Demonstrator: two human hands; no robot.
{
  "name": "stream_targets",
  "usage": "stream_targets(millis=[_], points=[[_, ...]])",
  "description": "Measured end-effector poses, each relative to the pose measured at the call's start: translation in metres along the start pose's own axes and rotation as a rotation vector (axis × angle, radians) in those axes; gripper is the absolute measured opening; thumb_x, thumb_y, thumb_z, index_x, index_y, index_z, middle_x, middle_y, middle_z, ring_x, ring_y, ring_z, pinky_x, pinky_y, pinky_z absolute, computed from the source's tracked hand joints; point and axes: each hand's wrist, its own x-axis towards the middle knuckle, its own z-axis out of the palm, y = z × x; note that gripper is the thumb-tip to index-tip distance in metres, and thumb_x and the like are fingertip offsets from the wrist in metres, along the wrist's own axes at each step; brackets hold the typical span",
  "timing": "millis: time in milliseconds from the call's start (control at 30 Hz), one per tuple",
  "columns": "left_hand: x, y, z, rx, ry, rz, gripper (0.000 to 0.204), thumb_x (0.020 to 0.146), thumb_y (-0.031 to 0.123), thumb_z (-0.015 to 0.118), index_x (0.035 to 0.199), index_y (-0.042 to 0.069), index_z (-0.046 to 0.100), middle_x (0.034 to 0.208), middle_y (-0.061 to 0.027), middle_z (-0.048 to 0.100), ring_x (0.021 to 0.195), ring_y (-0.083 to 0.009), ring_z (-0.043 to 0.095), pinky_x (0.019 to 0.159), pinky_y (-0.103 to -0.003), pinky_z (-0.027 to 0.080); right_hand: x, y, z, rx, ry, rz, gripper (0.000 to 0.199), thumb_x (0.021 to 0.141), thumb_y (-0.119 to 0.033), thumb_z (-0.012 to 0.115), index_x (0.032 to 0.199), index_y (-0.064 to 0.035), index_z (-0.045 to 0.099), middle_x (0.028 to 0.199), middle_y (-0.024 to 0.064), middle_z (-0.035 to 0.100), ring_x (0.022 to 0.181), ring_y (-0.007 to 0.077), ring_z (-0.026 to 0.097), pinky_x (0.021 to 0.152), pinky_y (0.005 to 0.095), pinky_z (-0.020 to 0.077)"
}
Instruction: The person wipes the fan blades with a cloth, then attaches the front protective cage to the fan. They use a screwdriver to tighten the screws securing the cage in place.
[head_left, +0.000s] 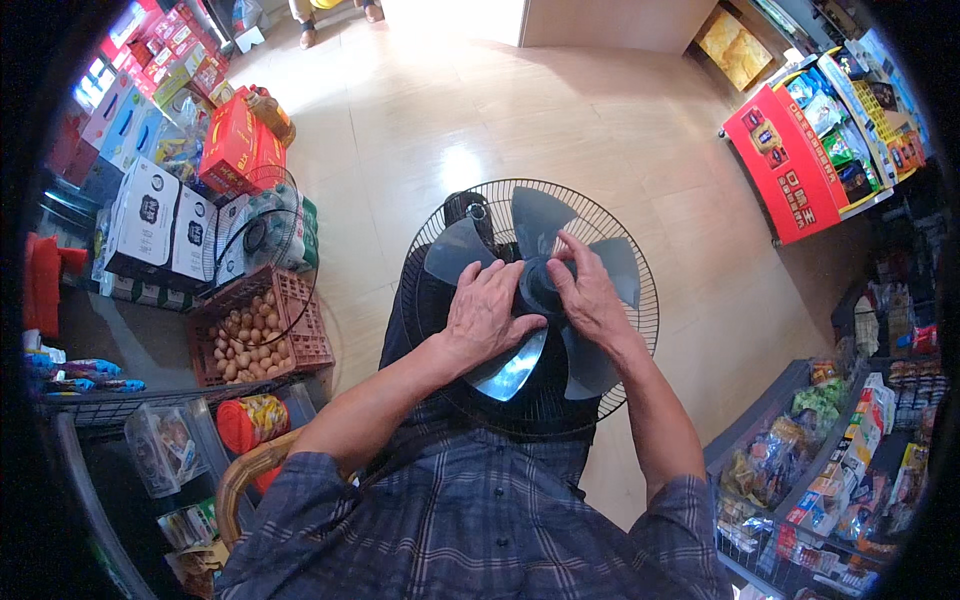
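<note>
A dark grey fan blade [540, 215], with several broad vanes round a central hub, lies in a round black wire fan guard [640, 240] in front of my body, over my lap. My left hand [487, 312] holds the blade beside the hub, its thumb pointing in below the hub and its fingers over a vane. From the other side my right hand [592, 298] grips it, thumb against the hub and forefinger bent above. What lies behind the blade is mostly hidden.
At left, another round wire guard [312, 265] leans before a crate of eggs [318, 335], white cartons [160, 225] and a red box [235, 145]. A red display bin [785, 165] stands far right. Packed shelf baskets [780, 450] are near right. A wooden chair arm [240, 480] curves at my left.
</note>
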Motion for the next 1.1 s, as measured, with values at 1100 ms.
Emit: stream_targets(millis=[1100], points=[[0.000, -0.006, 0.002, -0.032, 0.013, -0.012, 0.083, 0.070, 0.044, 0.079, 0.128, -0.006, 0.048, 0.121, -0.0267, 0.058, 0.119, -0.0376, 0.053, 0.106, -0.050, 0.034, 0.005, -0.009, 0.005, -0.034, 0.055, -0.002, 0.059, 0.100, -0.049, 0.040, 0.123, 0.0035, 0.056, 0.106, 0.0199, 0.067, 0.107, 0.0285, 0.062, 0.093, 0.0392, 0.0461]])
